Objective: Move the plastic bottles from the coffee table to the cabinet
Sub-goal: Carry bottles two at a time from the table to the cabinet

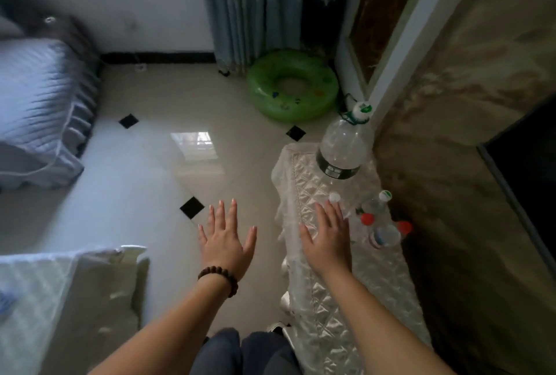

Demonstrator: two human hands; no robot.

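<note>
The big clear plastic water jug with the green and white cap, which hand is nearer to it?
Right. The right hand hovers just before the jug; the left hand is off over the floor.

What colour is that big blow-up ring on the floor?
The swim ring is bright green with small coloured prints, seen in the head view, lying by the curtain.

I see one large clear bottle (343,146) upright at the cabinet's (325,254) far end. Nearer, small clear bottles (380,224) with red, white and green caps cluster together.
</note>
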